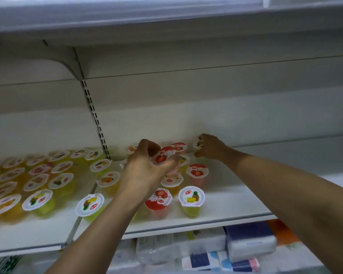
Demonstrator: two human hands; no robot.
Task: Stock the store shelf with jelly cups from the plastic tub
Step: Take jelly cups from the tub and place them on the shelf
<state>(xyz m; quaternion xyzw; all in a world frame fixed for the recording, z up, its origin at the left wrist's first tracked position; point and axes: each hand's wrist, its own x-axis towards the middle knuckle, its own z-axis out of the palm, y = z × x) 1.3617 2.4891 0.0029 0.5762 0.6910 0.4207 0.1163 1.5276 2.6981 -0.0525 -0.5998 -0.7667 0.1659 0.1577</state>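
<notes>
My left hand [145,169] is raised over the white shelf [226,198] and grips strawberry jelly cups [162,156] with red-and-white lids. My right hand [210,147] reaches to the back of the shelf and holds a yellow jelly cup [196,144] standing by the back wall. Several jelly cups stand on the shelf around my hands, among them a pineapple cup [191,199] and a strawberry cup [158,202] near the front edge. The plastic tub is out of view.
The left shelf section [18,234] holds several yellow and orange jelly cups in rows. A slotted upright [96,119] divides the sections. An upper shelf [166,20] hangs overhead. Packs of tissues [249,240] lie on the shelf below. The shelf's right part is bare.
</notes>
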